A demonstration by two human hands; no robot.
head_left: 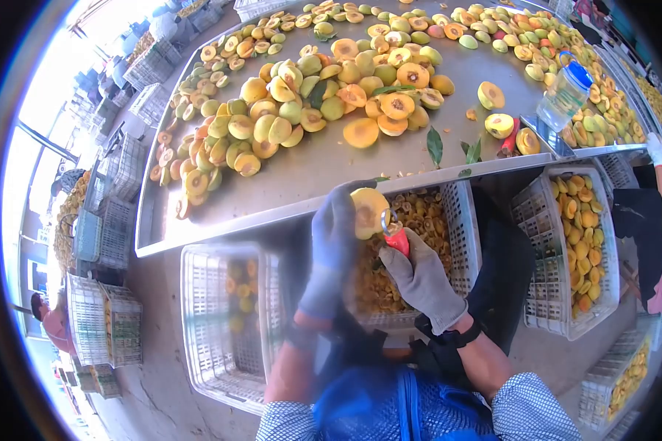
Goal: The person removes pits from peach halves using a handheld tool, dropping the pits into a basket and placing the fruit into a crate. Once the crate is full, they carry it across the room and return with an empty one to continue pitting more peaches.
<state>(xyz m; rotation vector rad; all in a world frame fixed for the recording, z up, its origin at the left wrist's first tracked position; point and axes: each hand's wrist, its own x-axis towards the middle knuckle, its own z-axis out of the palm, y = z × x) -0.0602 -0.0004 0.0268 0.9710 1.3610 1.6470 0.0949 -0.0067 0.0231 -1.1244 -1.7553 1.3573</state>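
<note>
My left hand [332, 239], in a grey glove, holds a yellow peach half [368, 212] just in front of the table edge. In my right hand [424, 279], also gloved, is a pitting tool [397, 238] with a red handle and a metal loop. The loop meets the cut face of the peach half, near its right side. Beneath both hands stands a white crate [462, 234] holding many brown-yellow pits or scraps. On the metal table [287, 197] beyond lies a large heap of halved peaches [272, 110].
A white crate [232, 375] with a few fruits stands at left; another crate [566, 323], full of peach halves, is at right. A blue-capped bottle [563, 95], a red-handled tool [509, 141] and leaves [435, 146] lie on the table. Another person's gloved hand [655, 149] shows far right.
</note>
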